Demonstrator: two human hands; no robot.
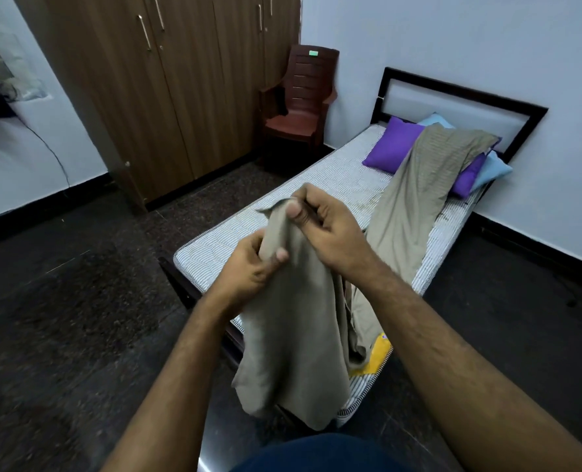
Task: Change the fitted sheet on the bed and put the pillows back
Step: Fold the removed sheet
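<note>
- A beige-grey cotton fitted sheet [296, 335] is held up at about 6 o'clock from the middle of the view, over the foot end of the bed, so it's clearly not stretched on yet.
- One bunched corner of that sheet is pinched by the right hand [327, 229], thumb pressed against curled fingers, just above centre.
- Lower down and a bit toward 8 o'clock, the same fabric is gripped by the left hand [252, 264], fingers wrapped round it and thumb on top. The two hands are close together, nearly touching.
- From the hands the sheet is draped down past the mattress corner, and the rest of it is trailed away toward 1 o'clock, across the bare white striped mattress [282, 195] and up over the pillows.
- A purple square pillow [393, 144] is seen at 1 o'clock near the headboard, partly covered by the sheet, with a light blue pillow [495, 168] tucked behind it, sticking out on the wall side.
- The black-framed headboard with a white panel [459, 103] is set against the pale wall at 1 o'clock.
- A brown plastic armchair [299, 100] is parked at 12 o'clock, between the bed and a brown wooden wardrobe [167, 97] at 11 o'clock.
- Dark speckled floor [61, 318] is seen all around the bed.
</note>
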